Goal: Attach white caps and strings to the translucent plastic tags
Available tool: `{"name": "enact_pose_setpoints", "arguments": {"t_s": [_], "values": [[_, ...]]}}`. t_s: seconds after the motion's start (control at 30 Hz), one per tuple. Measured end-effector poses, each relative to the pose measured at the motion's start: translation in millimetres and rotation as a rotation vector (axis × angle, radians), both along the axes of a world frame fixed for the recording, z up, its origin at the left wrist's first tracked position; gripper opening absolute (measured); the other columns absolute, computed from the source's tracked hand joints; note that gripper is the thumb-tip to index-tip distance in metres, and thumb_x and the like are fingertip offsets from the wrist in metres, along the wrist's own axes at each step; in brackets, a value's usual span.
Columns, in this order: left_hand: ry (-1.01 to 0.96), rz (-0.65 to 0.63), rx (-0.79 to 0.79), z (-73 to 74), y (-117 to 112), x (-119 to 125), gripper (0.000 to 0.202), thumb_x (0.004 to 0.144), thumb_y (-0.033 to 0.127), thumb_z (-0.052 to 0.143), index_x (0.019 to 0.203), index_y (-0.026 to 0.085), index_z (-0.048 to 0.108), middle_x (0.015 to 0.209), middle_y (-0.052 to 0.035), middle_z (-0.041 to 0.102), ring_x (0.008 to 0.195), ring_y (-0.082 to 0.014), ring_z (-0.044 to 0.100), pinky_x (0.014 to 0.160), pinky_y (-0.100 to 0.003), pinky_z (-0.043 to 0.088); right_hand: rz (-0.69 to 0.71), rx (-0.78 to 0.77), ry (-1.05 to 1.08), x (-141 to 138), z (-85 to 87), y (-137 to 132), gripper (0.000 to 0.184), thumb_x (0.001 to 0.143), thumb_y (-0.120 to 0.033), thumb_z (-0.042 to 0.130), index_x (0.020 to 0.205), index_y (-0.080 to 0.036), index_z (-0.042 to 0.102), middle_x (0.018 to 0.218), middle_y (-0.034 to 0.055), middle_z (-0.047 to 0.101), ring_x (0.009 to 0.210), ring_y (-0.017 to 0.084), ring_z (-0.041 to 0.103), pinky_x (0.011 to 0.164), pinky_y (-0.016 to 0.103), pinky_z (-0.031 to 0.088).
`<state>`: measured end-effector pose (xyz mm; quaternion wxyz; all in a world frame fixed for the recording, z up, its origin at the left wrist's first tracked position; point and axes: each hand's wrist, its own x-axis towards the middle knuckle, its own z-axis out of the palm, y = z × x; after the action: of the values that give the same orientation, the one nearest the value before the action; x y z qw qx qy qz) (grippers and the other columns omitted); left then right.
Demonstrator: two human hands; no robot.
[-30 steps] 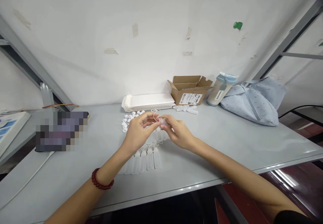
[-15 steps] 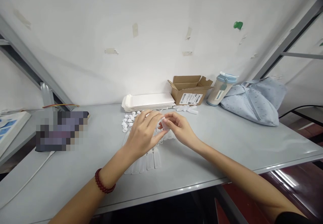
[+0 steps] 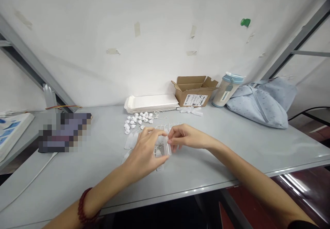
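A small translucent plastic case (image 3: 167, 149) is held upright over the table, spanned end to end by the thumb and fingers of my left hand (image 3: 145, 153). My right hand (image 3: 187, 137) pinches the same case at its upper right side with thumb and forefinger. Beneath and behind my left hand lie more translucent cases (image 3: 132, 141), partly hidden by it. Thin white strings (image 3: 168, 125) trail from the row of pieces beyond my hands. Several white caps (image 3: 132, 120) are scattered past my left hand.
At the wall stand a stack of white flat boards (image 3: 154, 101), an open cardboard box (image 3: 194, 93) and a tumbler (image 3: 228, 89) beside a blue cloth bag (image 3: 257, 105). Clear plastic pieces (image 3: 190, 110) lie before the box. A blurred-out phone (image 3: 64, 132) with a cable (image 3: 31, 181) rests left.
Both hands have come nearer to me and lower. The case now shows clearly between them, and more of the white caps and strings have come into sight.
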<state>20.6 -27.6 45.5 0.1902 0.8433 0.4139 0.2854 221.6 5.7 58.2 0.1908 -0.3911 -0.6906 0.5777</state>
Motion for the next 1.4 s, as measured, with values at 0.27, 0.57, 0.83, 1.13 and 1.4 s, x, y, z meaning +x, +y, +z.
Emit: {"name": "enact_pose_setpoints", "arguments": {"t_s": [0.27, 0.57, 0.83, 1.13, 1.4], "values": [[0.116, -0.020, -0.110, -23.4, -21, -4, 0.042, 0.068, 0.020, 0.068, 0.106, 0.025, 0.053, 0.106, -0.0064, 0.057, 0.106, -0.0289, 0.045, 0.086, -0.044, 0.043, 0.397, -0.104, -0.348, -1, -5.3, 2, 0.022, 0.078, -0.034, 0.063, 0.074, -0.013, 0.057, 0.061, -0.0019, 0.063, 0.045, 0.007, 0.056, 0.042, 0.018, 0.035], [0.150, 0.000, -0.158, -21.1, -18, -4, 0.037, 0.068, 0.025, 0.067, 0.103, 0.024, 0.055, 0.107, -0.0078, 0.055, 0.102, -0.0290, 0.045, 0.085, -0.047, 0.043, 0.363, -0.122, -0.305, -1, -12.8, 5, 0.018, 0.079, -0.030, 0.063, 0.081, -0.013, 0.057, 0.054, -0.0057, 0.061, 0.036, 0.006, 0.051, 0.047, 0.020, 0.041], [0.177, -0.050, -0.103, -11.8, -18, -3, 0.034, 0.069, 0.019, 0.063, 0.102, 0.023, 0.052, 0.105, -0.0074, 0.059, 0.101, -0.0276, 0.047, 0.081, -0.042, 0.043, 0.357, -0.117, -0.299, -3, -15.6, 5, 0.020, 0.079, -0.032, 0.064, 0.082, -0.013, 0.057, 0.054, -0.0055, 0.061, 0.033, 0.005, 0.048, 0.043, 0.020, 0.039], [0.129, -0.057, -0.140, -9.4, -11, -13, 0.042, 0.067, 0.029, 0.068, 0.108, 0.025, 0.056, 0.106, -0.0076, 0.058, 0.101, -0.0285, 0.049, 0.080, -0.041, 0.046, 0.360, -0.104, -0.291, -3, -14.6, 5, 0.018, 0.080, -0.030, 0.063, 0.082, -0.013, 0.058, 0.054, -0.0058, 0.062, 0.034, 0.005, 0.048, 0.046, 0.020, 0.040], [0.118, -0.013, -0.111, 11.9, 38, -30, 0.028, 0.076, 0.043, 0.059, 0.098, 0.026, 0.062, 0.108, -0.0060, 0.062, 0.107, -0.0291, 0.050, 0.083, -0.042, 0.046, 0.387, -0.138, -0.228, 4, -7.0, 13, 0.020, 0.079, -0.032, 0.064, 0.075, -0.014, 0.056, 0.056, -0.0045, 0.063, 0.034, 0.004, 0.047, 0.043, 0.019, 0.038]]}}
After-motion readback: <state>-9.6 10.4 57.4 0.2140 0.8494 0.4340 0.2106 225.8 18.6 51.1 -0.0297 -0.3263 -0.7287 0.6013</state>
